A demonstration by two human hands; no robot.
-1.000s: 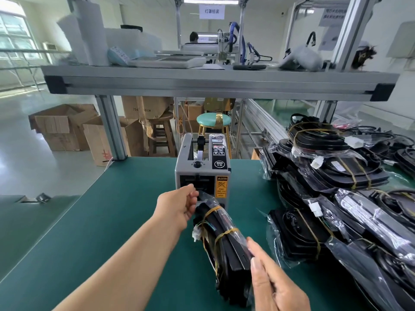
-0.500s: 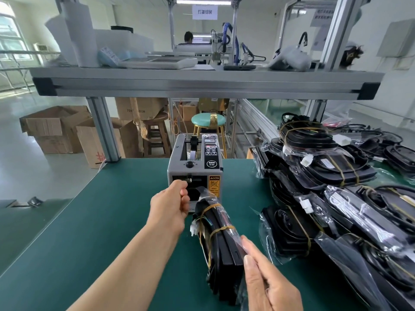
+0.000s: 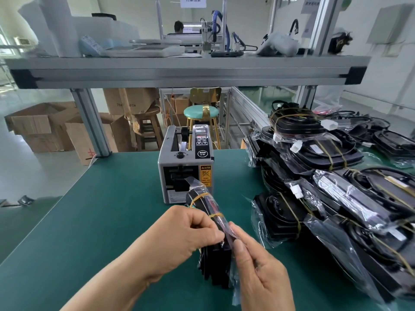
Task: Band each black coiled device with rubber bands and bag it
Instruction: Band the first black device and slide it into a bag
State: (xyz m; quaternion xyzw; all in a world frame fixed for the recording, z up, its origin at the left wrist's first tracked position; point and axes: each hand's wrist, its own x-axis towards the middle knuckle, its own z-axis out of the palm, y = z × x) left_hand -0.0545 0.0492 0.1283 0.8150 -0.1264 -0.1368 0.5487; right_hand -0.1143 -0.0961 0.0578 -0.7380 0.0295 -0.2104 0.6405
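A black coiled device (image 3: 214, 262), bound by two yellow rubber bands and wrapped in a clear plastic bag (image 3: 231, 235), stands on edge on the green table mat (image 3: 101, 221). My left hand (image 3: 186, 235) pinches the bag's fold against the device from the left. My right hand (image 3: 258, 268) grips the bag and device from the right, thumb on the plastic. Both hands meet at the device's upper edge. Whether a strip of tape is between the fingers cannot be made out.
A grey tape dispenser (image 3: 186, 167) sits just behind the device. A large pile of bagged and banded black devices (image 3: 325, 198) fills the table's right side. An aluminium shelf (image 3: 186, 70) spans overhead. Cardboard boxes (image 3: 42, 129) and stools (image 3: 201, 113) stand beyond the table.
My left hand pulled back from the tape dispenser's mouth toward me and now presses on the bagged device. My right hand shifted up along the bag to meet it.
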